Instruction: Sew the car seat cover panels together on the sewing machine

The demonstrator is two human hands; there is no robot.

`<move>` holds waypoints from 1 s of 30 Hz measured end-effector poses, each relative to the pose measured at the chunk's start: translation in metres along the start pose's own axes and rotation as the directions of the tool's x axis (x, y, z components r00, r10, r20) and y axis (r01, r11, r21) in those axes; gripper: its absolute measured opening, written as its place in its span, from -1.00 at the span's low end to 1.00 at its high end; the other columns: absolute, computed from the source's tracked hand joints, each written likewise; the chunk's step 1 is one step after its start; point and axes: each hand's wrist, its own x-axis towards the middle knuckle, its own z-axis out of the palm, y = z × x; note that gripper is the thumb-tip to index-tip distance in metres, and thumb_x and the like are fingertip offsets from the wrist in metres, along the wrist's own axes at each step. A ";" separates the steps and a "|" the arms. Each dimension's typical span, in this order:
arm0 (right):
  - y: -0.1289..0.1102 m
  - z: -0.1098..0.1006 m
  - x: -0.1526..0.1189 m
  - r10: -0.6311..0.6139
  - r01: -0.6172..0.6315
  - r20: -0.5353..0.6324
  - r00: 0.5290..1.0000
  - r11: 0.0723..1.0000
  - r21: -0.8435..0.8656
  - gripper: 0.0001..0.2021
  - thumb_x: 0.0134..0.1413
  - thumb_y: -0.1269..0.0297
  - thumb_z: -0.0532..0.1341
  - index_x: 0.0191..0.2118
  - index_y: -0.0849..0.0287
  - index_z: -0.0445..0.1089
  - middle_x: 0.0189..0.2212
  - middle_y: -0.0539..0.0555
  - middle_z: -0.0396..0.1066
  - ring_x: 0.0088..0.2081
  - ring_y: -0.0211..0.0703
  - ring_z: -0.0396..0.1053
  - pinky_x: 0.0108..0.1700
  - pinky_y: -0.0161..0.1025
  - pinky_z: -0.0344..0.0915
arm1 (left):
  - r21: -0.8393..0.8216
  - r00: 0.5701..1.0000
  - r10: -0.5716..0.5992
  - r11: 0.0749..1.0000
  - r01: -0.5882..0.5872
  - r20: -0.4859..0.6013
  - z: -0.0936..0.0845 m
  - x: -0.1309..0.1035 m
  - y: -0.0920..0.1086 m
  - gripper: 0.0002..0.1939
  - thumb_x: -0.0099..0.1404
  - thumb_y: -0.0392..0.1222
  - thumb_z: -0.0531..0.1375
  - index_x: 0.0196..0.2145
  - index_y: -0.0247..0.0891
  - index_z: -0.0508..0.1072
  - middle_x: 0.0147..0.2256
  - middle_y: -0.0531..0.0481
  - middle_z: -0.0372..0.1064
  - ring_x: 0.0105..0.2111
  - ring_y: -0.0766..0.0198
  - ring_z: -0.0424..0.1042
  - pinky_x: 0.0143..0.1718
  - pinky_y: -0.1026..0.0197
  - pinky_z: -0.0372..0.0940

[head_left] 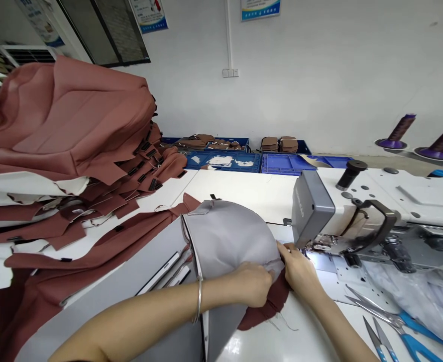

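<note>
A grey and reddish-brown sewn cover (229, 236) lies across the white table, its right edge beside the sewing machine (314, 208). My left hand (254, 284) is closed on the cover's grey fabric near that edge, with a silver bangle on the wrist. Just right of it, my right hand (295, 264) grips the edge of the same cover close to the lit needle area, its fingertips partly hidden. Dark red fabric (268, 306) hangs out below both hands, with loose threads by it.
Blue-handled scissors (402, 322) and small snips (380, 339) lie at the lower right, by clear plastic (425, 291). Reddish-brown covers (74, 115) are piled high at the left. Blue crates (225, 160) stand behind the table. Thread cones (400, 129) are at the right.
</note>
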 end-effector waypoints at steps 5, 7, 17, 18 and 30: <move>0.002 -0.007 0.003 -0.123 0.116 0.036 0.992 0.980 0.160 -0.74 -0.01 0.55 -0.05 -0.38 0.14 0.34 -0.34 0.04 0.34 -0.30 -0.19 0.33 -0.34 -0.32 0.17 | 0.056 0.998 0.054 0.997 -0.053 -0.022 0.006 -0.012 -0.010 -0.57 0.08 -0.28 0.04 -0.05 -0.24 0.34 -0.37 -0.15 0.45 -0.46 0.08 0.42 -0.53 0.18 0.22; 0.007 -0.010 0.003 -0.139 0.133 0.017 0.990 0.969 0.208 -0.77 -0.07 0.55 -0.03 -0.39 0.14 0.31 -0.37 0.01 0.34 -0.32 -0.21 0.33 -0.32 -0.33 0.19 | 0.058 0.997 0.067 0.996 -0.065 -0.033 0.008 -0.013 -0.011 -0.54 0.08 -0.28 0.04 -0.02 -0.25 0.32 -0.36 -0.16 0.45 -0.45 0.05 0.42 -0.55 0.17 0.20; -0.010 0.016 -0.035 0.025 0.055 -0.327 0.945 0.971 0.234 -0.77 0.19 0.27 -0.06 -0.35 0.17 0.29 -0.45 0.07 0.39 -0.43 -0.19 0.36 -0.37 -0.28 0.26 | 0.002 0.998 0.014 1.000 -0.013 -0.068 0.006 -0.015 0.000 -0.60 0.07 -0.26 0.07 -0.08 -0.30 0.30 -0.35 -0.16 0.45 -0.42 0.02 0.45 -0.48 0.12 0.27; -0.015 0.019 -0.039 0.043 0.042 -0.365 0.930 0.974 0.223 -0.75 0.22 0.26 -0.07 -0.33 0.19 0.30 -0.41 0.09 0.40 -0.40 -0.18 0.37 -0.34 -0.27 0.27 | -0.002 0.997 0.022 1.000 -0.023 -0.078 0.006 -0.015 0.001 -0.59 0.07 -0.26 0.07 -0.07 -0.32 0.28 -0.35 -0.16 0.45 -0.42 0.02 0.45 -0.47 0.11 0.28; -0.028 0.020 -0.037 0.047 -0.010 -0.404 0.914 0.996 0.092 -0.76 0.25 0.38 -0.04 -0.30 0.19 0.36 -0.41 0.05 0.42 -0.44 -0.23 0.37 -0.43 -0.35 0.26 | 0.002 0.995 0.050 0.999 -0.050 -0.082 0.017 -0.006 0.001 -0.51 0.10 -0.24 0.06 0.01 -0.39 0.22 -0.32 -0.21 0.44 -0.39 0.02 0.46 -0.43 0.09 0.29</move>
